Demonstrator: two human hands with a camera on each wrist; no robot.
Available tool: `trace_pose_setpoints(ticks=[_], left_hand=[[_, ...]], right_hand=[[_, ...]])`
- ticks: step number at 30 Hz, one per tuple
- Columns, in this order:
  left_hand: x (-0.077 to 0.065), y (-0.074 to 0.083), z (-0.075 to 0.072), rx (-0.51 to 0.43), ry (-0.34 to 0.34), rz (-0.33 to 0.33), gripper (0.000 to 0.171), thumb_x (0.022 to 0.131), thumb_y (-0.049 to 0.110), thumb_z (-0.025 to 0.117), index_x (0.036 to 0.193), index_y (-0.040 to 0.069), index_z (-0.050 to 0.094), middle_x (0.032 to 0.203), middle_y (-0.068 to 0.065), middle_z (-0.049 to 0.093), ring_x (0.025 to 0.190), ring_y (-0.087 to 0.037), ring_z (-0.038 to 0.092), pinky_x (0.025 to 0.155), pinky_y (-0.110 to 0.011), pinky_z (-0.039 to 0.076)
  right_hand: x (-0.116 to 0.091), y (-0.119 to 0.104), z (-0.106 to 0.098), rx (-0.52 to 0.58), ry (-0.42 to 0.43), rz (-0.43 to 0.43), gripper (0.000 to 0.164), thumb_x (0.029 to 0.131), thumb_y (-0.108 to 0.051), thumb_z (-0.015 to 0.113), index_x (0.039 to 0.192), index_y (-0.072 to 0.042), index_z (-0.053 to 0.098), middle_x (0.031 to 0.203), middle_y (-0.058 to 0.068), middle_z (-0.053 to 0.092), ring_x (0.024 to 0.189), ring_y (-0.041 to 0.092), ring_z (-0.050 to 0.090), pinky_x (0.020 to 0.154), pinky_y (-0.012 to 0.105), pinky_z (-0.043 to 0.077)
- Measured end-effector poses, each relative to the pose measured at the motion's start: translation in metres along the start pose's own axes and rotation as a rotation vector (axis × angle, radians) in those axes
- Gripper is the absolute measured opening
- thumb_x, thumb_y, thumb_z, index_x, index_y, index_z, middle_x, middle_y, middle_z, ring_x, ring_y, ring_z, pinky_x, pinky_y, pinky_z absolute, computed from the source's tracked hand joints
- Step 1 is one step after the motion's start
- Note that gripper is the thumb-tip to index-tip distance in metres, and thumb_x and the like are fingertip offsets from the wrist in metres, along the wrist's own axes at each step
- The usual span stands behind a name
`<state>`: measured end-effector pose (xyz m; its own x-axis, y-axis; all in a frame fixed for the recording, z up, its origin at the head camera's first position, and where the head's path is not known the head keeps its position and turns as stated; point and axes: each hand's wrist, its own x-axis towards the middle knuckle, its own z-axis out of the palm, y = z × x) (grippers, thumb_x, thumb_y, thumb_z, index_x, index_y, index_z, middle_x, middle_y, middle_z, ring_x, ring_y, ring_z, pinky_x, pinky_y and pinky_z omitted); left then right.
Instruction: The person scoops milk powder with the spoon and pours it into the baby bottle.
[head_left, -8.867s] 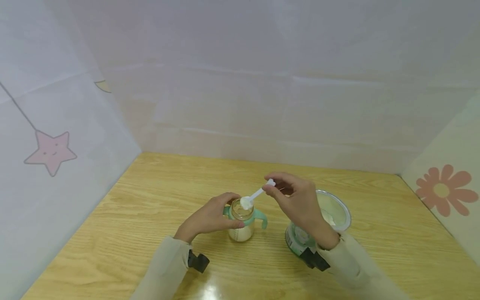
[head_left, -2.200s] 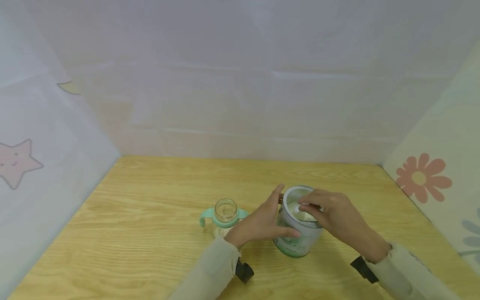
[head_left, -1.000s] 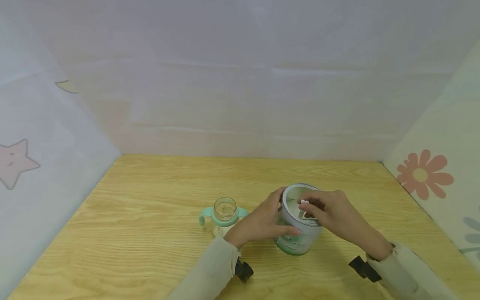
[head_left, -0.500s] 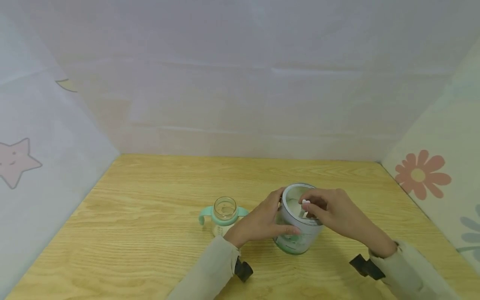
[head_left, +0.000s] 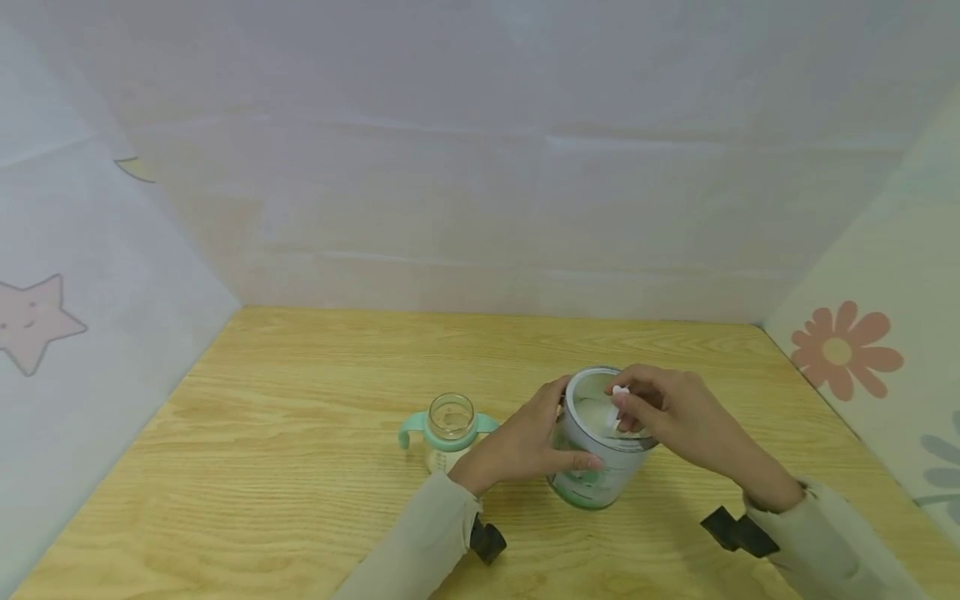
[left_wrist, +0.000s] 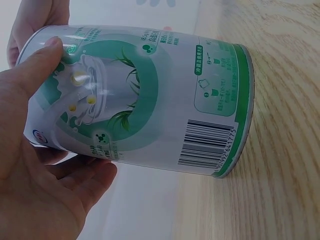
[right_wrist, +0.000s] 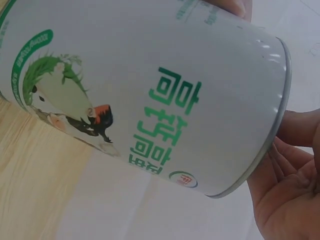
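Note:
A white and green milk powder can (head_left: 611, 479) stands on the wooden table, its top open and pale powder inside. My left hand (head_left: 525, 442) grips it from the left, thumb on the near side; the left wrist view shows the can (left_wrist: 155, 95) between thumb and fingers. At its mouth, my right hand (head_left: 686, 417) pinches the white handle of a scoop (head_left: 620, 392). The scoop's bowl is hidden by the fingers and rim. A baby bottle (head_left: 441, 443) with green handles stands uncapped left of the can, partly behind my left wrist, with pale contents low inside.
The wooden table (head_left: 300, 392) extends to a pale fabric wall (head_left: 480, 208) at the back. Side walls carry a printed star (head_left: 33, 321) and flower (head_left: 843, 350).
Earlier, my left hand held the bottle while the right held a scoop of powder over it. My left hand now grips the can. Lately the right hand and scoop shifted slightly up and right.

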<state>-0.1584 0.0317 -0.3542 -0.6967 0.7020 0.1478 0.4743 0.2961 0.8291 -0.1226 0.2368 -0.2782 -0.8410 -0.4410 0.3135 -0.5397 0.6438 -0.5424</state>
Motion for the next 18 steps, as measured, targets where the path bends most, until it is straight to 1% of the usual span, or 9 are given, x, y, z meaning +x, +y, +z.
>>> trace_pose_setpoints(ticks=[6,9,13,18], left_hand=[[-0.0004,0.0012,-0.0002,0.000,0.002,-0.009,0.094,0.083,0.043,0.071,0.152,0.019,0.012,0.145,-0.002,0.033,0.129,-0.013,0.041,0.106,-0.034,0.040],[-0.0003,0.0014,-0.0001,0.001,0.002,-0.010,0.095,0.083,0.043,0.071,0.152,0.019,0.012,0.145,-0.002,0.033,0.129,-0.014,0.040,0.106,-0.034,0.040],[-0.0003,0.0014,0.0004,0.003,0.005,-0.008,0.095,0.083,0.044,0.071,0.152,0.019,0.012,0.146,-0.002,0.033,0.129,-0.014,0.041,0.106,-0.035,0.040],[-0.0012,0.0016,0.0005,-0.002,0.005,-0.009,0.095,0.083,0.044,0.071,0.152,0.019,0.012,0.146,-0.003,0.033,0.130,-0.015,0.040,0.106,-0.035,0.040]], right_hand=[[-0.0007,0.0027,-0.0030,0.040,0.047,0.034,0.010,0.094,-0.004,0.058,0.100,-0.001,0.065,0.072,-0.005,0.066,0.063,0.007,0.064,0.056,0.024,0.054],[-0.0014,0.0050,-0.0050,0.064,0.078,0.030,0.012,0.094,-0.002,0.057,0.101,0.001,0.065,0.074,-0.002,0.067,0.064,0.008,0.065,0.058,0.022,0.054],[-0.0017,0.0054,-0.0076,0.085,0.112,0.024,0.013,0.094,-0.001,0.056,0.102,0.003,0.065,0.076,0.000,0.068,0.065,0.006,0.066,0.059,0.021,0.054],[-0.0018,0.0034,-0.0088,0.077,0.147,0.031,0.012,0.094,0.000,0.056,0.102,0.002,0.066,0.077,0.001,0.069,0.065,0.003,0.065,0.059,0.021,0.054]])
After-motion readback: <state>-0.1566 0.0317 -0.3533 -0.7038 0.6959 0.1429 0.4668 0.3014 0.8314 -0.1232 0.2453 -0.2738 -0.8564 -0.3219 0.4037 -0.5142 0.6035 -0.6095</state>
